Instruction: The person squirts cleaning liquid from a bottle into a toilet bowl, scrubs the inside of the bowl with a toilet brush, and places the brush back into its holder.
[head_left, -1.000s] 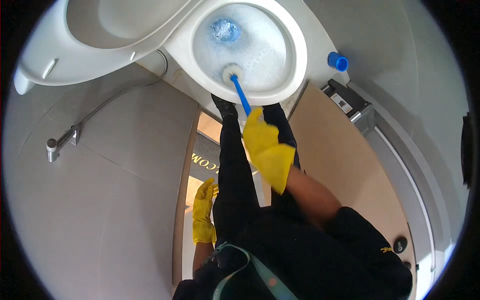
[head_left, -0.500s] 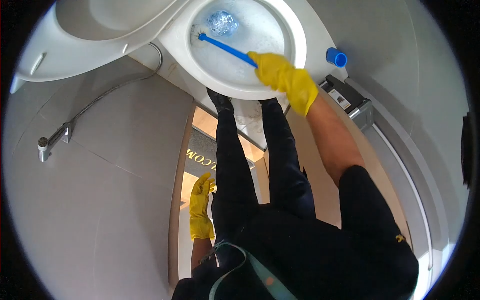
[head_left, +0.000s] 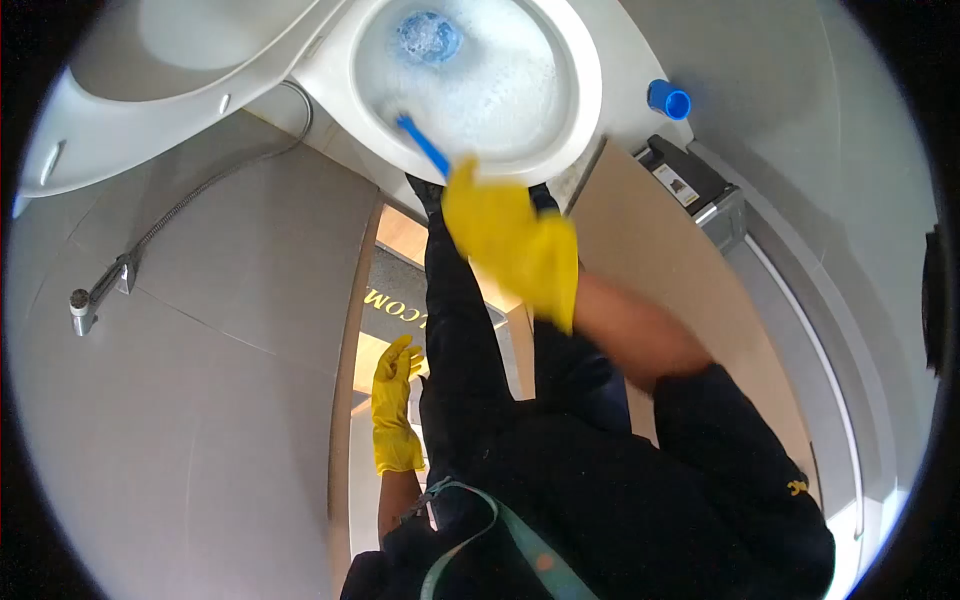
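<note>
My right hand, in a yellow rubber glove and blurred by motion, is closed round the handle of a blue toilet brush. The brush's head is down at the near left inner wall of the white toilet bowl. Whitish foam and bluish, bubbly water show inside the bowl. My left hand, gloved in yellow too, hangs beside my left leg, holding nothing, its fingers loosely bent and apart.
The raised toilet lid and seat stand at upper left. A handheld sprayer with a metal hose hangs on the left wall. A blue cup-shaped holder stands right of the bowl. A doormat lies beyond the doorway.
My right hand has come back toward my body and left, drawing the brush from the bowl's left side down to its near left wall. My left hand hangs almost as before.
</note>
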